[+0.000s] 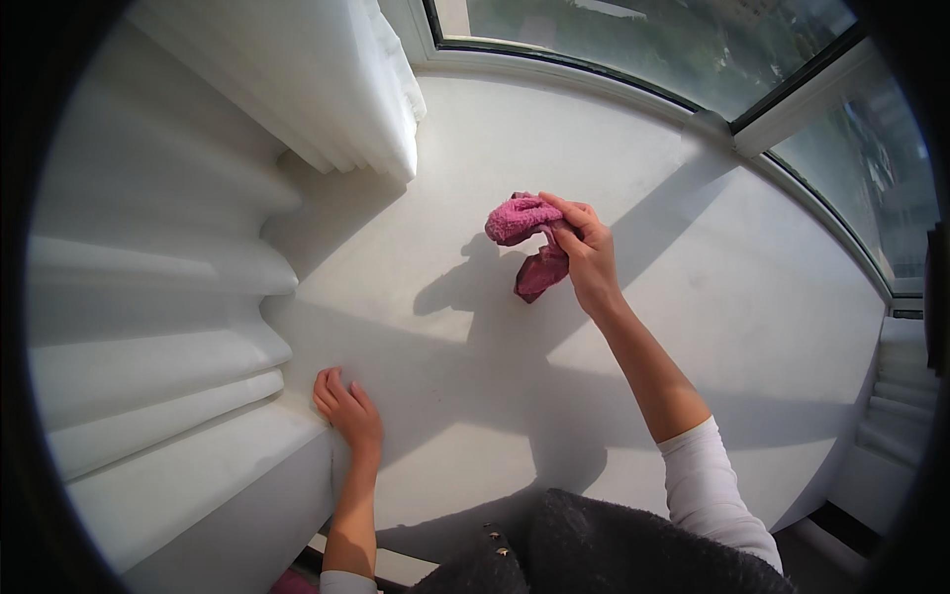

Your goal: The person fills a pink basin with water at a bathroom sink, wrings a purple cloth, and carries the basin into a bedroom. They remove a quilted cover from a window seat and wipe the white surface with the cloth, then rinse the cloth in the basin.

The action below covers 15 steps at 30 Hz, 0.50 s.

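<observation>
A crumpled pink cloth (pixel 525 220) with a fuzzy texture is pinched in my right hand (pixel 586 246). One folded part bulges to the left of the fingers, and a darker end hangs down below them. The cloth's shadow falls to its left on the white window sill (pixel 475 129), so it seems to be held above the surface. My left hand (pixel 348 406) rests at the sill's near left edge, close to the curtain, its fingers slightly curled and apart with nothing in them.
White curtains (pixel 158 267) hang along the left side, one panel (pixel 336 89) reaching onto the sill. Window panes (pixel 633 49) in white frames border the far and right sides. Another curtain (pixel 899 416) hangs at the far right. A bit of pink (pixel 294 582) shows at the lower edge.
</observation>
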### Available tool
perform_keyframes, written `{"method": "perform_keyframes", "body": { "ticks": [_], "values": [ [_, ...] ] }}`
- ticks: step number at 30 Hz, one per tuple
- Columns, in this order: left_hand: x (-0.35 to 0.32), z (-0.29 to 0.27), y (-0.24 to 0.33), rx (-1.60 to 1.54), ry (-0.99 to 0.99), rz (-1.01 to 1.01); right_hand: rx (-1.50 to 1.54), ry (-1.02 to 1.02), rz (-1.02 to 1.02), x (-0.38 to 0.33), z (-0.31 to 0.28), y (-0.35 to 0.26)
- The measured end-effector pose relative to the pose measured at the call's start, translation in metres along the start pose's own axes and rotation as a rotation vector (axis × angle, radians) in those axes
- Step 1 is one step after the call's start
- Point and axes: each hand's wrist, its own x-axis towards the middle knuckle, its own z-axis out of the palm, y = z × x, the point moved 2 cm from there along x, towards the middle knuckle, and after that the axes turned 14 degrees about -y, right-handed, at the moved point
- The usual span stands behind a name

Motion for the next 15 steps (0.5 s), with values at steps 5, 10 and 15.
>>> {"method": "perform_keyframes", "body": {
  "ticks": [5, 10, 15],
  "values": [
    [0.01, -0.001, 0.013, 0.021, -0.053, 0.03, -0.93, 0.959, 0.353, 0.066, -0.258, 0.03],
    [0.001, -0.003, 0.011, 0.045, -0.07, -0.022, -1.26, 0.709, 0.128, 0.166, -0.132, 0.028],
    [0.005, -0.007, 0.015, 0.046, -0.072, 0.007, -1.284, 0.301, -0.272, 0.232, 0.022, 0.04]
  ]
}}
